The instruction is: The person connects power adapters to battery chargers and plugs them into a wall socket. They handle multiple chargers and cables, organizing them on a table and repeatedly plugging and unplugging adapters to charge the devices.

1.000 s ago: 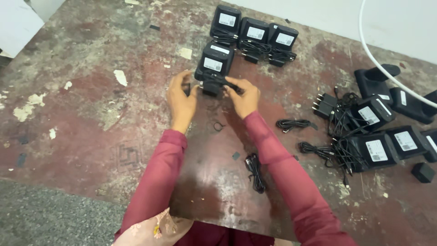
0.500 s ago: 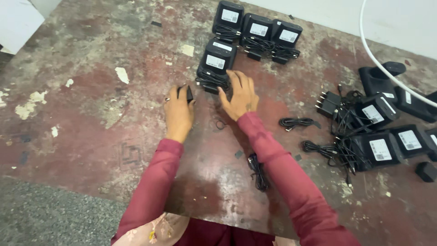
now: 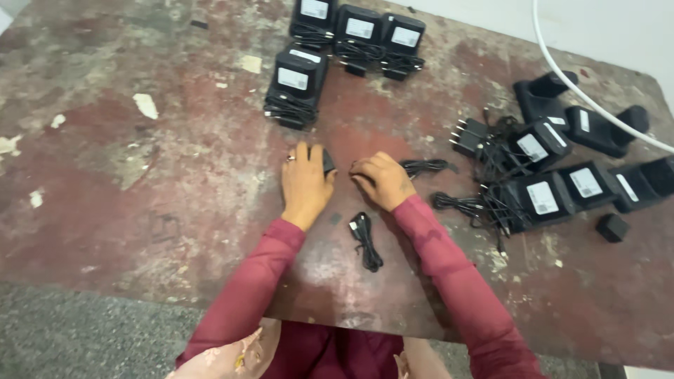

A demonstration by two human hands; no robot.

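Head view, left hand (image 3: 305, 186) flat over small black plug (image 3: 327, 163), right hand (image 3: 382, 181) fingers curled, grasp unclear

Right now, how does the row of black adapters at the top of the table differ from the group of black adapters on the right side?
The top row of adapters stands in a tidy line, each cord bundled; the right group of adapters lies scattered at angles, with its cords loose and tangled. The top row lies far ahead of both hands; the right group lies beside the right hand. Both are black boxes with white labels.

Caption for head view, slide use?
Left hand rests on a small black plug; right hand beside a coiled cable.
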